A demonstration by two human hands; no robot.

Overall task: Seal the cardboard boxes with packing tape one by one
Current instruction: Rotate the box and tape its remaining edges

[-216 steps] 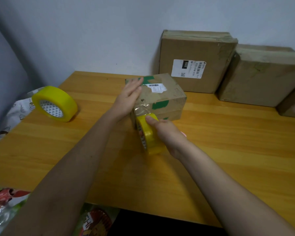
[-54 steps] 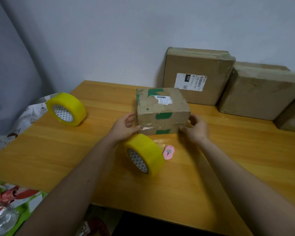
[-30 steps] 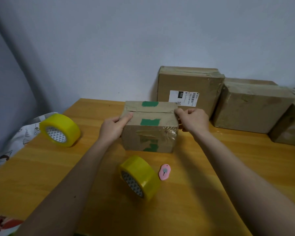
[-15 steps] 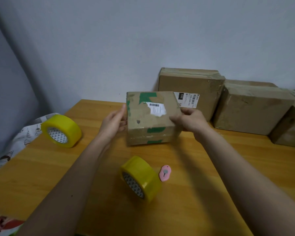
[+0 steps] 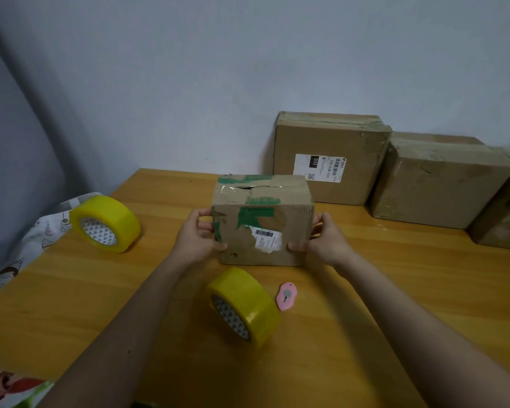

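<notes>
Setting: wooden, honey-coloured surface [image 5: 395,290] against a plain pale wall, with a grey curtain at the left.
Box in hand: small brown cardboard box with green tape patches and a torn white barcode label [image 5: 262,228] stands near the middle of the surface; whether its lower edge rests there or is just lifted cannot be told.
Left hand: left hand [image 5: 196,241] grips the box's left side, thumb on the near face and fingers curled round the side.
Right hand: right hand [image 5: 326,242] grips the right side the same way, thumb pressing the near face beside the label.
Seam: top face shows a dark gap along a flap join; this looks like the place that needs tape.
Tape: yellow roll of clear packing tape [image 5: 243,306] lies just in front of the box, toward the near edge; a second yellow roll [image 5: 105,228] sits well apart near the left edge.
Cutter: small pink oval cutter [image 5: 286,296] lies just beside the near roll.
Other boxes: large taped cardboard box with a white shipping label [image 5: 330,157] and more brown cardboard boxes [image 5: 436,178] line the far right edge by the wall.
Doing it well: the person would do best to set the box down with the open seam up, press the flaps flat with one hand, and run tape past both ends of the gap.
Risk: old crinkled tape near the gap may stop a new strip bonding cleanly.
</notes>
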